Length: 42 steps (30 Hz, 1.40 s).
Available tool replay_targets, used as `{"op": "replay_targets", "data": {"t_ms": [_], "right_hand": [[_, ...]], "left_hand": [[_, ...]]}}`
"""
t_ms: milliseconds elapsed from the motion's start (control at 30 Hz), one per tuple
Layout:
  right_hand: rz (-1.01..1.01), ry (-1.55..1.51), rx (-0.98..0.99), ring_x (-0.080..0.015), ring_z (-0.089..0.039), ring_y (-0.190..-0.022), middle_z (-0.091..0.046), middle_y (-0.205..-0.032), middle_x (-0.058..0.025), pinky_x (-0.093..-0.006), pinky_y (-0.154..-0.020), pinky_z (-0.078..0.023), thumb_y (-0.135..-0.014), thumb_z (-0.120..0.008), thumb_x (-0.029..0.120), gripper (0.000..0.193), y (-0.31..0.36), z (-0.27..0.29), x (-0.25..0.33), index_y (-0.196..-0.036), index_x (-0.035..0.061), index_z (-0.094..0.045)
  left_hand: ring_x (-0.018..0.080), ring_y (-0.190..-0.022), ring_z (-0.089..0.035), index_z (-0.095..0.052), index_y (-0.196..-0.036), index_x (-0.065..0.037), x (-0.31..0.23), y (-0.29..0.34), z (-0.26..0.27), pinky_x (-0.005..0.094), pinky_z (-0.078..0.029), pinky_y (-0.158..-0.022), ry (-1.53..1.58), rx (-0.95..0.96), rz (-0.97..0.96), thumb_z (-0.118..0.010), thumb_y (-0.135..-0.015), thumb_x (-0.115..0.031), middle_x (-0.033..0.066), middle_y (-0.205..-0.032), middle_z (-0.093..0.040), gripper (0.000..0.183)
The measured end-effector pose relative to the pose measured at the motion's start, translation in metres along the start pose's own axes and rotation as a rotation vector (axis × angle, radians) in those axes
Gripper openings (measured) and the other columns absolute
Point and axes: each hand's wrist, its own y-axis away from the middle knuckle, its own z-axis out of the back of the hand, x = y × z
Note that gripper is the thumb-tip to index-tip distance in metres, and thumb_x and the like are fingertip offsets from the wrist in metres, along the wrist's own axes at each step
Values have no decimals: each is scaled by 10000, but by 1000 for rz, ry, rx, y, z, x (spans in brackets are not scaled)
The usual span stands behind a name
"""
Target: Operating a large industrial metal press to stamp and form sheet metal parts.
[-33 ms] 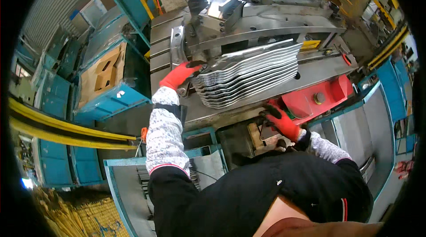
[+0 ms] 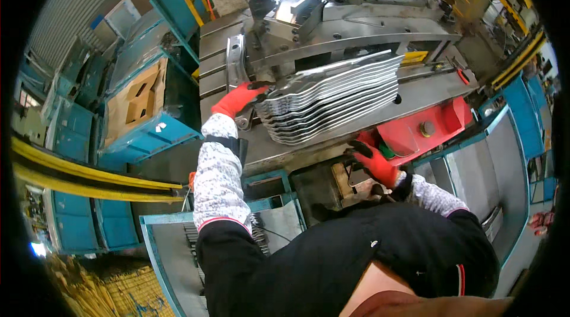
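A neat stack of wavy, shiny pressed metal strips (image 2: 332,100) lies on the steel press bed (image 2: 273,154). At its left end is my left hand (image 2: 238,98), in a red glove with black fingertips. Its fingers stretch out to the stack's top corner; whether they press on it I cannot tell. A single metal bracket (image 2: 236,59) lies just beyond this hand. My right hand (image 2: 377,164), gloved alike, hovers by the left end of a red metal housing (image 2: 409,136), fingers apart and nothing seen in them. A green button (image 2: 385,151) shows beside it.
Behind the stack stands a heavy steel die (image 2: 380,20). Pliers with red handles (image 2: 464,76) lie on the right of the bed. Blue-rimmed metal bins (image 2: 157,246) flank me on both sides. At far left are a blue crate with cardboard (image 2: 139,100) and a yellow barrier (image 2: 95,177).
The whole view has shifted very slightly. Both hands and the stack keep their places.
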Motion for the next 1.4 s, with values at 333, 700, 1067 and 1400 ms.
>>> {"op": "replay_targets", "data": {"t_ms": [333, 700, 1067, 1400], "right_hand": [[503, 403, -52, -151, -520, -1004, -483, -1208, -79, -290, -816, -464, -811, -607, 96, 475, -57, -13, -34, -1258, 52, -454], [215, -694, -298, -210, -580, -899, -583, -1002, -56, -342, -680, -512, -895, -522, 292, 440, -48, -58, -66, -1276, 95, -422], [202, -237, -260, -115, -474, -609, -520, -718, 24, -277, -532, -424, -910, -474, 369, 328, -52, -46, -97, -1095, 104, -528], [224, -172, -176, -196, -537, -743, -540, -966, -106, -339, -667, -454, -912, -419, 300, 399, -53, -41, -120, -1273, 134, -376]], "left_hand": [[222, -1186, -431, -429, -1295, -67, 12, -27, 4, 308, -301, -1006, -230, 294, -153, -479, -879, -371, 107, -1325, -433, 518], [206, -1127, -458, -462, -1272, -73, 78, -14, -12, 299, -360, -952, 304, 332, 218, -558, -853, -225, 125, -1258, -463, 455], [184, -1149, -446, -394, -1310, -12, -57, 10, -51, 299, -327, -975, -98, 407, 319, -537, -864, -299, 95, -1246, -504, 550], [217, -1109, -484, -372, -1307, 6, 12, -58, -54, 310, -376, -933, -247, 550, 206, -558, -855, -274, 139, -1243, -494, 563]]}}
